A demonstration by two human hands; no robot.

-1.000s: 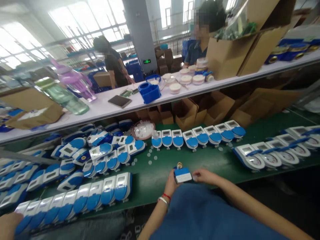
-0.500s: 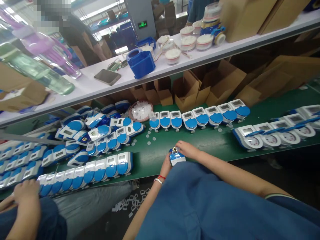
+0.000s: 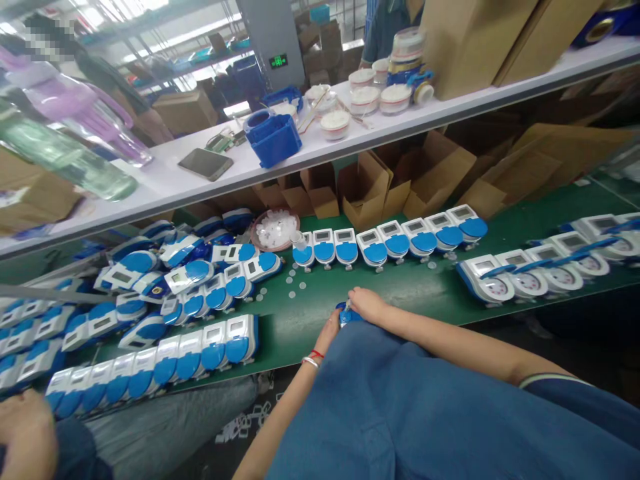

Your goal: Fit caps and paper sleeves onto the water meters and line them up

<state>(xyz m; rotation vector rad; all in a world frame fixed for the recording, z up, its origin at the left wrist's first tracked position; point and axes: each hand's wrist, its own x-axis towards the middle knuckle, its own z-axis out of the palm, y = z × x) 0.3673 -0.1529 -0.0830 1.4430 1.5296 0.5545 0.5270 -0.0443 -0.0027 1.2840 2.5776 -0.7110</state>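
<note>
At the bench edge, close against my body, my left hand point(image 3: 330, 331) is wrapped round the side of a blue and white water meter point(image 3: 345, 315). My right hand point(image 3: 368, 306) is closed at the meter's far end, fingertips pinched there; whatever small part they grip is hidden. My sleeve and front cover the near part of the meter. Beyond my hands a row of water meters point(image 3: 397, 245) with shut blue lids stands on the green bench point(image 3: 320, 293). Several clear discs point(image 3: 303, 285) lie loose to the left of it.
A dish of whitish pieces point(image 3: 276, 229) stands behind the discs. More meters point(image 3: 180, 357) fill the left side; meters with raised lids point(image 3: 533, 273) stand right. Open cartons point(image 3: 363, 190) sit under the white shelf point(image 3: 220, 190). A co-worker's hand point(image 3: 27, 427) is at lower left.
The view has shifted slightly. Both hands stay at the meter, which now shows less of its white and blue face. The co-worker's hand at left appears lower in the view.
</note>
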